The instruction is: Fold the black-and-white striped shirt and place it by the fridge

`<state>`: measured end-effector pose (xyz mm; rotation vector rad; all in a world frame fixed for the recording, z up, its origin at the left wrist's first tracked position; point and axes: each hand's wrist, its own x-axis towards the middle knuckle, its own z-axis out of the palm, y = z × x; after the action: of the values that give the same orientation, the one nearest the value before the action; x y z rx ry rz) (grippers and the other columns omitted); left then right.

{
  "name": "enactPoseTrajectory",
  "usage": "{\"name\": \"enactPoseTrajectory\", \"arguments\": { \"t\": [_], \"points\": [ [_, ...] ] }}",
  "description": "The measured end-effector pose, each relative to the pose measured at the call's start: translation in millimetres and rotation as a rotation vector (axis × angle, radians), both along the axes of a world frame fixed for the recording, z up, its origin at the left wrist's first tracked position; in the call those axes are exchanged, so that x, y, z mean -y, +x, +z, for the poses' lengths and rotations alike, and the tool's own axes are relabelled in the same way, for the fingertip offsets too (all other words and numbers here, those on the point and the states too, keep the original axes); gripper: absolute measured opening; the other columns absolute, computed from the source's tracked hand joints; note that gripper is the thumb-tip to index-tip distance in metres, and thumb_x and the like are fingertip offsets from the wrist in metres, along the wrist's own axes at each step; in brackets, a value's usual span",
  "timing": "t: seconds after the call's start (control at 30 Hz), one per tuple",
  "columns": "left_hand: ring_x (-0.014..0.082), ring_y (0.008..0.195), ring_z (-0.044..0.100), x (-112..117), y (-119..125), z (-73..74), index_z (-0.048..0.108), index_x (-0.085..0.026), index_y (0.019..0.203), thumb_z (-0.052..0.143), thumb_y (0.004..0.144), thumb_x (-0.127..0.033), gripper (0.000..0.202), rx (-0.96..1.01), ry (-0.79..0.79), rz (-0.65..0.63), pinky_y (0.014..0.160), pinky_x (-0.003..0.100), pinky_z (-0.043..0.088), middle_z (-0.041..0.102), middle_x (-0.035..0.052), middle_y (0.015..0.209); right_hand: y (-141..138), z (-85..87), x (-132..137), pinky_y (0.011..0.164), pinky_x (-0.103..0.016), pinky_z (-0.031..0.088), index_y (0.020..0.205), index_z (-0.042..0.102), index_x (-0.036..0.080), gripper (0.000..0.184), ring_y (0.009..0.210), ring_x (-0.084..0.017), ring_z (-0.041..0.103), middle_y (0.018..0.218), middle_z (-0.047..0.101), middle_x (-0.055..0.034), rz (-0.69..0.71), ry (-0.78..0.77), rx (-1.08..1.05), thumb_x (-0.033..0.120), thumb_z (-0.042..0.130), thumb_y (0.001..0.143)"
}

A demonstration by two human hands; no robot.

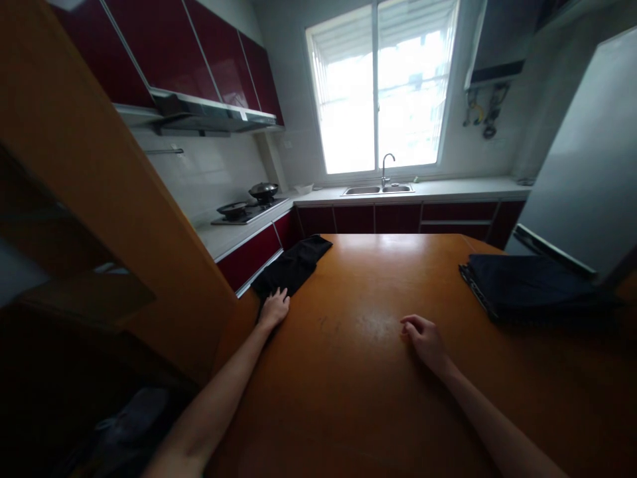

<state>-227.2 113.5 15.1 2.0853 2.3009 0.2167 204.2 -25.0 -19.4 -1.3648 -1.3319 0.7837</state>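
Observation:
My left hand [275, 307] rests on the near end of a black cloth garment [294, 262], its fingers spread flat over the fabric. The garment lies along the left edge of the wooden table [368, 378], and its kind is unclear. Over the right-middle of the tabletop is my right hand [424, 340], fingers loosely curled in and nothing visible in them. Whether it touches the wood I cannot tell. Farther right, a folded stack of dark cloth [532, 285] lies on the table, apart from my right hand.
A wooden cabinet [149, 232] stands close on the left. Beyond the table are a stove [251, 211] with two pans, a counter with a sink [378, 190], and a window [348, 99]. A pale refrigerator [582, 159] is at the right.

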Motion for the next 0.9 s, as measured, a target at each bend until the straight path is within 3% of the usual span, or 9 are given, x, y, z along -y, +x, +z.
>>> {"name": "enactPoseTrajectory", "arguments": {
  "t": [0.13, 0.27, 0.37, 0.43, 0.5, 0.6, 0.73, 0.8, 0.9],
  "points": [
    [0.0210, 0.138, 0.049, 24, 22, -4.0, 0.054, -0.020, 0.146, 0.031, 0.100, -0.023, 0.051, 0.048, -0.004, -0.113, 0.112, 0.030, 0.039, 0.048, 0.0055, 0.153, 0, 0.1, 0, 0.064, -0.032, 0.050, 0.085, 0.071, 0.019, 0.028, 0.069, -0.023, 0.067, 0.072, 0.071, -0.0054, 0.021, -0.008, 0.028, 0.040, 0.054, 0.080],
    [0.0209, 0.136, 0.051, 99, 47, -3.3, 0.061, -0.023, 0.139, 0.038, 0.099, -0.025, 0.047, 0.147, 0.059, -0.337, 0.112, 0.032, 0.039, 0.058, 0.0043, 0.145, 2, -4.9, -3, 0.064, -0.033, 0.049, 0.085, 0.071, 0.019, 0.027, 0.068, -0.024, 0.067, 0.071, 0.072, -0.0049, 0.042, -0.018, 0.030, 0.039, 0.054, 0.080],
    [0.0246, 0.105, 0.071, 152, 54, 17.0, 0.068, -0.037, 0.129, 0.048, 0.097, -0.047, 0.039, 0.204, -0.076, -0.420, 0.092, 0.030, 0.050, 0.075, 0.0025, 0.115, 3, -9.1, -5, 0.064, -0.033, 0.048, 0.086, 0.071, 0.020, 0.027, 0.067, -0.023, 0.066, 0.071, 0.072, -0.0043, 0.050, -0.028, 0.030, 0.039, 0.054, 0.081],
    [0.0219, 0.081, 0.075, 157, 51, 37.8, 0.070, -0.039, 0.125, 0.047, 0.096, -0.055, 0.040, 0.268, -0.188, -0.408, 0.076, 0.027, 0.052, 0.079, -0.0005, 0.094, 3, -11.4, -7, 0.065, -0.033, 0.048, 0.085, 0.072, 0.020, 0.027, 0.069, -0.023, 0.067, 0.073, 0.072, -0.0043, 0.049, -0.031, 0.053, 0.039, 0.054, 0.080],
    [0.0204, 0.074, 0.074, 134, 41, 56.5, 0.073, -0.033, 0.117, 0.043, 0.098, -0.054, 0.041, 0.292, -0.147, -0.319, 0.069, 0.026, 0.051, 0.078, -0.0005, 0.087, 3, -12.8, -7, 0.068, -0.034, 0.048, 0.085, 0.072, 0.020, 0.027, 0.072, -0.024, 0.067, 0.075, 0.073, -0.0049, 0.042, -0.034, 0.086, 0.039, 0.055, 0.080],
    [0.0231, 0.106, 0.069, 63, 19, 72.0, 0.074, -0.025, 0.113, 0.050, 0.097, -0.037, 0.031, 0.154, 0.136, -0.140, 0.090, 0.028, 0.050, 0.074, 0.0053, 0.114, 4, -13.0, -7, 0.070, -0.034, 0.048, 0.085, 0.073, 0.020, 0.027, 0.076, -0.025, 0.068, 0.078, 0.074, -0.0057, 0.046, -0.038, 0.111, 0.040, 0.055, 0.080],
    [0.0234, 0.130, 0.055, -30, -7, 75.7, 0.066, -0.015, 0.126, 0.053, 0.091, -0.018, 0.037, 0.065, 0.122, -0.067, 0.111, 0.028, 0.038, 0.058, 0.0111, 0.142, 6, -11.1, -4, 0.071, -0.035, 0.049, 0.086, 0.073, 0.020, 0.027, 0.076, -0.025, 0.068, 0.079, 0.074, -0.0063, 0.053, -0.023, 0.097, 0.040, 0.055, 0.081],
    [0.0244, 0.135, 0.050, -59, -12, 74.7, 0.062, -0.013, 0.130, 0.055, 0.088, -0.015, 0.043, 0.044, 0.103, -0.059, 0.114, 0.029, 0.033, 0.053, 0.0129, 0.148, 5, -10.1, -4, 0.068, -0.034, 0.048, 0.085, 0.072, 0.020, 0.026, 0.072, -0.024, 0.067, 0.075, 0.073, -0.0054, 0.058, -0.023, 0.077, 0.040, 0.055, 0.081],
    [0.0274, 0.132, 0.052, -87, -13, 71.1, 0.058, -0.011, 0.135, 0.062, 0.084, -0.019, 0.051, 0.013, 0.071, -0.031, 0.111, 0.032, 0.036, 0.055, 0.0160, 0.144, 4, -8.8, -4, 0.065, -0.033, 0.047, 0.084, 0.072, 0.020, 0.025, 0.066, -0.023, 0.065, 0.070, 0.070, -0.0039, 0.072, -0.023, 0.046, 0.038, 0.055, 0.081]
  ]
}}
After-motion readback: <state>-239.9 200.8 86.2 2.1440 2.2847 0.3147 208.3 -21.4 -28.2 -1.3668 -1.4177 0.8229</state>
